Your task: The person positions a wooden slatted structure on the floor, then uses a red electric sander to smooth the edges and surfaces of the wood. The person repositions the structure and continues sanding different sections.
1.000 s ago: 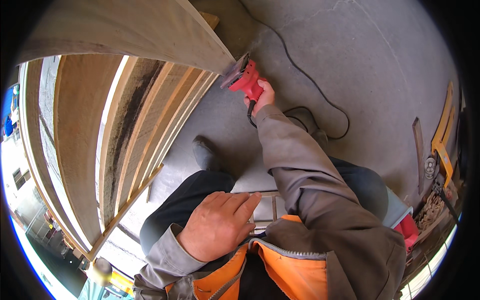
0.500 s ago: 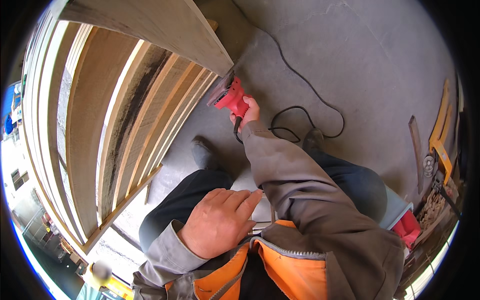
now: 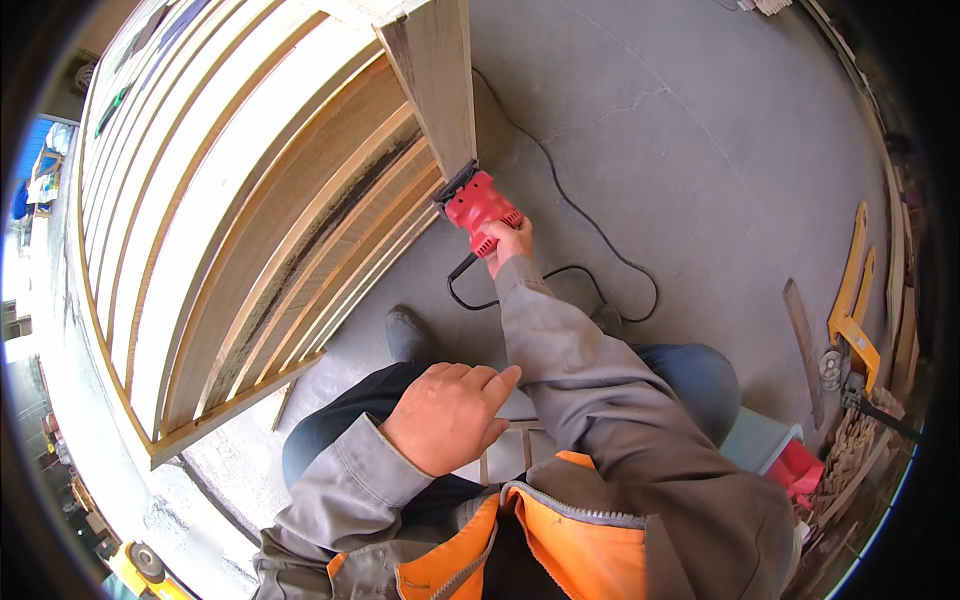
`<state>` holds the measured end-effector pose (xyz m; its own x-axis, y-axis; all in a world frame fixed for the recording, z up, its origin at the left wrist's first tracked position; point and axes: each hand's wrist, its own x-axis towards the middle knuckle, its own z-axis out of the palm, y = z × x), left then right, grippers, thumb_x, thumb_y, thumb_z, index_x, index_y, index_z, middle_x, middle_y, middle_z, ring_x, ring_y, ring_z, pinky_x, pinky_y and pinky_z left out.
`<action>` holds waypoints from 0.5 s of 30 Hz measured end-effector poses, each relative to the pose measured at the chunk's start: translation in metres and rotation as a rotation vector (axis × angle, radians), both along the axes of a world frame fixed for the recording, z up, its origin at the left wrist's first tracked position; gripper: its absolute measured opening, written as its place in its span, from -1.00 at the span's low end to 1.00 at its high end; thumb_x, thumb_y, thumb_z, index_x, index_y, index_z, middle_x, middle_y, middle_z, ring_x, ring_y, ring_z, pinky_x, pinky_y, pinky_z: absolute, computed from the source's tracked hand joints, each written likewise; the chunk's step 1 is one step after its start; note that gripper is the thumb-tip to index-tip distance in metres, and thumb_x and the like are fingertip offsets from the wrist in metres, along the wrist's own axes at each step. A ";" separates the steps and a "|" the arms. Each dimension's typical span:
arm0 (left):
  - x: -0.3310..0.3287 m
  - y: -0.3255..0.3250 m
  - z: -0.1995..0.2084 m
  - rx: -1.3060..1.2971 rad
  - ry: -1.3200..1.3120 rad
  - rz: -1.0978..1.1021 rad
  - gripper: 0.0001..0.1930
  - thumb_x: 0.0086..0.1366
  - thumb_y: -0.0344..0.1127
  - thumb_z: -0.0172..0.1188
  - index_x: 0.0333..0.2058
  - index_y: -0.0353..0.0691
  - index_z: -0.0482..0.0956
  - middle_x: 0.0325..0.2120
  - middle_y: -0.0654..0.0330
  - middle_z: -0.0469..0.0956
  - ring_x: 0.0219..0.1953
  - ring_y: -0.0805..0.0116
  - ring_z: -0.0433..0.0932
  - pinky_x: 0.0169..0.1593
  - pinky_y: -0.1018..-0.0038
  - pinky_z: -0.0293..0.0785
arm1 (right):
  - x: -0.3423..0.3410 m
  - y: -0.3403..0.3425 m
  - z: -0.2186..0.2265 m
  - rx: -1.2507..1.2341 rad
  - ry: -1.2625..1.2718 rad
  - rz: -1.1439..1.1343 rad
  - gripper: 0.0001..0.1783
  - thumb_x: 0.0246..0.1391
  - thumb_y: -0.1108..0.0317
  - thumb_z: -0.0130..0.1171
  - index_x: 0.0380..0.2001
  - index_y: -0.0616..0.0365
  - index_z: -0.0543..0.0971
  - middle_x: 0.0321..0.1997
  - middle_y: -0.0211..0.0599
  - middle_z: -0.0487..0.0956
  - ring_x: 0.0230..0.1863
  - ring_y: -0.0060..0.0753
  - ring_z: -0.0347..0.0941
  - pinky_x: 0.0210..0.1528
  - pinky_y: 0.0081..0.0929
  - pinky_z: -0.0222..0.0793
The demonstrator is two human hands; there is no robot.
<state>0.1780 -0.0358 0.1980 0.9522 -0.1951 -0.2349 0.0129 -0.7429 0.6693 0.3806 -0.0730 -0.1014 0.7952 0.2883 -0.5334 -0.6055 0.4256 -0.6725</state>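
A red electric sander is in my right hand, which is wrapped round its body at the rear. The sander's dark pad end meets the lower end of a wooden board that juts from a large slatted wood frame. Its black cord trails from my hand over the floor. My left hand hovers over my lap, back upward, fingers loosely bent and thumb apart from them. Nothing shows in it, though the undersides of its fingers are hidden.
My boot stands on the concrete floor beside the frame. At right lie a yellow metal tool, a flat strip and scrap wood. A pale bin with something red is by my right knee.
My view has shifted, showing more of the frame's top. The sander has tipped, its pad turning up toward the board's end. My left hand's fingers are more bent than before.
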 end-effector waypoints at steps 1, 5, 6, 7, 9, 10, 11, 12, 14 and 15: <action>-0.002 0.002 -0.003 0.008 0.001 0.002 -0.38 0.17 -0.26 0.41 0.20 -0.30 0.49 -0.05 0.01 0.65 -0.04 -0.02 0.65 0.09 0.18 0.54 | 0.000 0.003 0.010 0.017 -0.006 -0.005 -0.27 -0.13 0.63 0.28 0.17 0.19 0.30 0.03 -0.13 0.51 -0.11 -0.15 0.59 -0.23 -0.12 0.64; -0.007 0.002 -0.001 0.056 0.014 -0.001 -0.36 0.19 -0.23 0.40 0.23 -0.28 0.48 -0.07 0.01 0.65 -0.05 -0.02 0.64 0.08 0.17 0.54 | 0.003 0.005 0.071 0.058 -0.061 -0.018 -0.20 -0.19 0.68 0.26 0.20 0.18 0.26 0.03 -0.15 0.47 -0.07 -0.22 0.56 -0.12 -0.21 0.60; -0.009 0.001 -0.002 0.060 0.008 -0.009 -0.36 0.19 -0.22 0.40 0.23 -0.27 0.48 -0.07 0.01 0.65 -0.05 -0.02 0.64 0.08 0.17 0.54 | 0.005 0.003 0.084 0.057 -0.092 -0.017 -0.20 -0.19 0.69 0.26 0.20 0.17 0.26 0.03 -0.15 0.47 -0.07 -0.22 0.55 -0.12 -0.21 0.60; -0.011 0.001 -0.003 0.066 -0.003 -0.014 -0.36 0.20 -0.21 0.39 0.23 -0.27 0.48 -0.08 0.01 0.65 -0.05 -0.03 0.64 0.08 0.17 0.54 | 0.008 0.004 0.098 0.053 -0.132 -0.016 -0.20 -0.20 0.69 0.26 0.20 0.18 0.26 0.03 -0.16 0.46 -0.07 -0.23 0.55 -0.11 -0.22 0.59; -0.013 0.000 -0.004 0.080 -0.023 -0.014 -0.37 0.20 -0.20 0.39 0.23 -0.26 0.48 -0.08 0.01 0.65 -0.06 -0.04 0.64 0.08 0.16 0.54 | 0.012 0.004 0.126 0.046 -0.212 -0.013 -0.20 -0.21 0.69 0.27 0.19 0.18 0.26 0.03 -0.16 0.46 -0.07 -0.24 0.54 -0.08 -0.23 0.59; -0.014 0.000 -0.004 0.090 -0.034 -0.009 -0.37 0.20 -0.19 0.38 0.24 -0.25 0.48 -0.09 0.00 0.65 -0.05 -0.04 0.64 0.08 0.15 0.54 | 0.012 0.004 0.140 0.039 -0.261 -0.011 -0.19 -0.21 0.68 0.29 0.19 0.19 0.26 0.03 -0.17 0.46 -0.06 -0.25 0.54 -0.07 -0.23 0.58; -0.015 -0.001 -0.002 0.099 -0.044 -0.004 -0.37 0.20 -0.19 0.38 0.24 -0.25 0.48 -0.09 0.00 0.65 -0.05 -0.05 0.64 0.08 0.14 0.54 | 0.012 0.005 0.153 0.033 -0.311 -0.010 -0.19 -0.21 0.68 0.30 0.18 0.20 0.26 0.03 -0.17 0.46 -0.05 -0.26 0.53 -0.06 -0.24 0.58; -0.014 0.000 0.002 0.118 -0.023 -0.012 -0.36 0.20 -0.18 0.38 0.24 -0.24 0.48 -0.10 -0.01 0.66 -0.05 -0.06 0.64 0.08 0.14 0.54 | 0.013 0.005 0.167 0.027 -0.360 -0.008 -0.19 -0.22 0.68 0.32 0.18 0.21 0.26 0.03 -0.17 0.46 -0.04 -0.27 0.53 -0.04 -0.24 0.57; -0.013 0.000 0.008 0.148 0.028 -0.025 -0.36 0.20 -0.18 0.37 0.24 -0.23 0.48 -0.11 -0.03 0.66 -0.05 -0.08 0.65 0.08 0.13 0.54 | 0.011 0.007 0.198 -0.004 -0.457 -0.016 -0.17 -0.24 0.66 0.36 0.17 0.23 0.25 0.04 -0.17 0.45 -0.04 -0.29 0.52 -0.03 -0.25 0.57; -0.014 -0.001 0.008 0.149 0.014 -0.014 -0.36 0.20 -0.18 0.37 0.24 -0.23 0.48 -0.11 -0.04 0.66 -0.04 -0.08 0.65 0.08 0.12 0.55 | 0.010 0.007 0.214 -0.019 -0.505 -0.021 -0.16 -0.24 0.65 0.38 0.17 0.24 0.25 0.04 -0.17 0.45 -0.04 -0.30 0.52 -0.03 -0.26 0.57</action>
